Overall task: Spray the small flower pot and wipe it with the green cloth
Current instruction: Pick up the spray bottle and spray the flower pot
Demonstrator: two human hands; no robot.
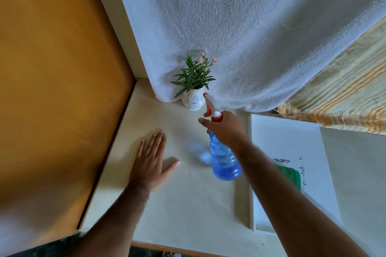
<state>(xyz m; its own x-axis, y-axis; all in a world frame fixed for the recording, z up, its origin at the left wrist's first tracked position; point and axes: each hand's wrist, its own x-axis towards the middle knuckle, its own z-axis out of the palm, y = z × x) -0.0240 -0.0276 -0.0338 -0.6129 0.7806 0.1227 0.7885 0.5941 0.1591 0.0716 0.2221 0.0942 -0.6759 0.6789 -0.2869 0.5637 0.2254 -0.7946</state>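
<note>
Blue spray bottle point(224, 158) in right hand point(224, 126), aimed at one flower pot point(193, 100).

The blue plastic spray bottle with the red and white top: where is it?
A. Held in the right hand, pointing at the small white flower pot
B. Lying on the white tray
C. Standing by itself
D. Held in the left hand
A: the right hand grips the neck of the blue plastic spray bottle, its nozzle aimed at the small white flower pot.

Your bottle point(224, 158) is see-through blue with a red and white trigger head. The pot point(193, 100) is white with a little blue squiggle on it, green leaves and pale pink flowers up top. The cloth point(291, 175) is green, the tray point(286, 142) white, the table point(188, 204) cream, the wall point(52, 69) mustard orange.
</note>
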